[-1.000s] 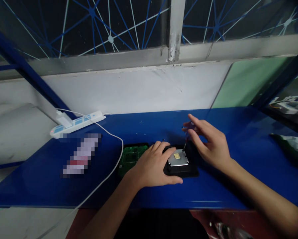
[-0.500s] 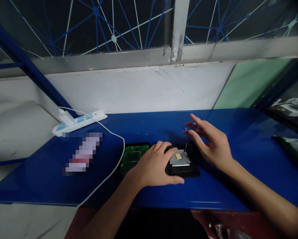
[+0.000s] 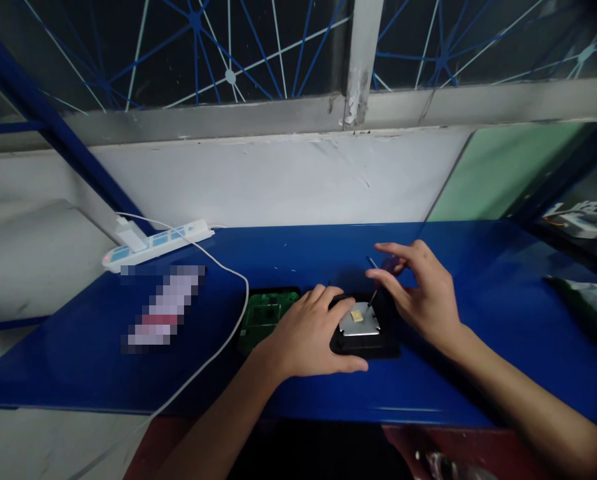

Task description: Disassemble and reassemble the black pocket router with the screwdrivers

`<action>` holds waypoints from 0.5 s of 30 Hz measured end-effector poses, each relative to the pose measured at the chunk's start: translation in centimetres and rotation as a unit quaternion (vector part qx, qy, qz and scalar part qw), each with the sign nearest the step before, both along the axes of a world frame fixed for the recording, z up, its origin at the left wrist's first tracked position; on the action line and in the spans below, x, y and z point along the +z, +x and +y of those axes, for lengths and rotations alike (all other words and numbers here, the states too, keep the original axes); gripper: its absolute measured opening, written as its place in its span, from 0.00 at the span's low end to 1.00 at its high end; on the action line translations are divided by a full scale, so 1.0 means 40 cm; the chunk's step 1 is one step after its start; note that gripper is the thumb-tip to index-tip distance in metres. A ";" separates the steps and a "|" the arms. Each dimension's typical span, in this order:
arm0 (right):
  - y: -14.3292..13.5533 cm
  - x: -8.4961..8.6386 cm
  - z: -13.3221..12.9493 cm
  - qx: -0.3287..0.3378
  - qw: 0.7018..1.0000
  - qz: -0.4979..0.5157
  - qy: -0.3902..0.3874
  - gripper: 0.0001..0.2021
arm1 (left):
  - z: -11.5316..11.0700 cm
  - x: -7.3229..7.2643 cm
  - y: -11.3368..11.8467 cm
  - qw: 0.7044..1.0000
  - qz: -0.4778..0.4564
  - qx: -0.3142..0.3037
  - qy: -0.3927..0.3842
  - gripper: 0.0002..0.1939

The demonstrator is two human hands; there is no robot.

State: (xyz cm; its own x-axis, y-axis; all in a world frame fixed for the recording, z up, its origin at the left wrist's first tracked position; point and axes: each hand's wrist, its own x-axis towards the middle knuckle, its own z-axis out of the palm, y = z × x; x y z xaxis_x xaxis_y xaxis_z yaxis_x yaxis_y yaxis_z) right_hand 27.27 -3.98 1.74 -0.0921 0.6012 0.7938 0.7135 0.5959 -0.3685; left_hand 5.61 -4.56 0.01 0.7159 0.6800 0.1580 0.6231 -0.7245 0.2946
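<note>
A black plastic casing (image 3: 366, 349) lies on the blue table with a silver metal plate (image 3: 351, 328) in it. On the plate sits a small yellowish square pad (image 3: 357, 316). My left hand (image 3: 311, 331) spans the casing's left part, thumb along the near side and fingers over the far side, bracing it. Beside that hand is a green circuit board (image 3: 263, 317) in a dark shell, partly hidden. My right hand (image 3: 423, 290) has thumb and fingers around a screwdriver (image 3: 374, 293), its handle mostly hidden. The thin shaft slants down to the plate's far right corner.
A white power strip (image 3: 178, 237) with a plugged-in adapter (image 3: 131, 233) stands at the back left. Its white cable (image 3: 238, 275) runs across the table. A pixelated item (image 3: 166, 310) lies left, and a green-and-white bag (image 3: 586, 300) at the right edge.
My right hand has dropped slightly and its fingers have curled in around the screwdriver. The left hand and the casing have stayed in place.
</note>
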 end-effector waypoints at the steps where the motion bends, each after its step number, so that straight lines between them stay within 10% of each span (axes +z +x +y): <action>1: -0.007 0.000 -0.003 -0.017 1.000 -0.008 0.003 0.18 | 0.000 -0.001 0.000 1.000 0.001 0.000 0.003 0.48; 7: -0.032 -0.005 -0.006 -0.091 0.995 -0.032 -0.001 0.16 | 0.001 0.000 0.000 1.000 0.006 -0.004 0.001 0.46; 15: 0.011 -0.012 0.012 0.017 1.000 -0.003 -0.005 0.22 | -0.005 0.002 -0.001 1.000 0.014 0.013 -0.019 0.48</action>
